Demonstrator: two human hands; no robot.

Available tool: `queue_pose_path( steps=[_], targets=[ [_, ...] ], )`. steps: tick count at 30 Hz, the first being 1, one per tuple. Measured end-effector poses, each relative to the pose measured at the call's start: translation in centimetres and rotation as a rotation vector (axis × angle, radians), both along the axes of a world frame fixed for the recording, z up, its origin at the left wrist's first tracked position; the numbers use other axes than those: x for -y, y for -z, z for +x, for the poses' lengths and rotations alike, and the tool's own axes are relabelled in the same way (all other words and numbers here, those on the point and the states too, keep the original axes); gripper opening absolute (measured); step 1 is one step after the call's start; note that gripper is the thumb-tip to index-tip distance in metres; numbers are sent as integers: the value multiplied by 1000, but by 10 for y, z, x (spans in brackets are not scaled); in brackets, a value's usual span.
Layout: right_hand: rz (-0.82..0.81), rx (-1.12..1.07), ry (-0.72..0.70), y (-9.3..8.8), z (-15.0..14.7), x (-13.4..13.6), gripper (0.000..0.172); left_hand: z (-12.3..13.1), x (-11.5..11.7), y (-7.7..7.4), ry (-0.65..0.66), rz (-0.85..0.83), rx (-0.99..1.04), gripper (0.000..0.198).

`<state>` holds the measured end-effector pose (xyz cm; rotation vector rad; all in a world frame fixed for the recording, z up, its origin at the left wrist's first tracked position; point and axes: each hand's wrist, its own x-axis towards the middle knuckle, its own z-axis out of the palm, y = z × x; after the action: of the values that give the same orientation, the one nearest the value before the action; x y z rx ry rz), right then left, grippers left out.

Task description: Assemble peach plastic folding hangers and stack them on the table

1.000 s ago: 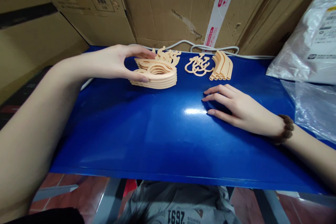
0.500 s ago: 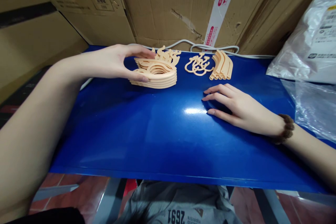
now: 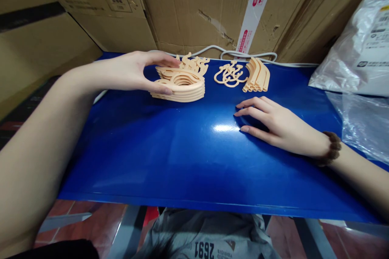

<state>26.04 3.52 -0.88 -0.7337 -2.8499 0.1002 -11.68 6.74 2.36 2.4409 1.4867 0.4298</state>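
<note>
My left hand (image 3: 136, 72) is at the left end of a stack of curved beige plastic hanger pieces (image 3: 190, 91), thumb along the front edge of the upper piece and fingers over the back. The palm side and part of the stack's left end are hidden. Behind the stack is a pile of beige hooks (image 3: 196, 63). My right hand (image 3: 264, 123) lies on the blue table (image 3: 182, 162), fingers apart and holding nothing. Beyond its fingertips lie loose curved beige hooks (image 3: 230, 76) and a bundle of beige curved bars (image 3: 257, 77), apart from the hand.
Cardboard boxes (image 3: 197, 8) stand along the back of the table. A white cable (image 3: 249, 55) runs along the rear edge. On the right is a clear plastic bag (image 3: 349, 56) with a label, and its loose film spreads over the table's right side.
</note>
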Motion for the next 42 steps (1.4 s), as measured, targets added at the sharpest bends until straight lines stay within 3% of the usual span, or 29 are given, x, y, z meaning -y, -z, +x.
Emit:
queue_pose_path(
  steps=[13,26,42],
  targets=[
    [-8,-1,1,-1,0,0,32,7,5,-6,-66,-72,24,73],
    [-22,-5,7,-2,-2,1,31,0,-2,1,3,10,9,78],
    [-33,-9,14,-3,-3,2,31,2,4,-5,12,42,-21,82]
  ],
)
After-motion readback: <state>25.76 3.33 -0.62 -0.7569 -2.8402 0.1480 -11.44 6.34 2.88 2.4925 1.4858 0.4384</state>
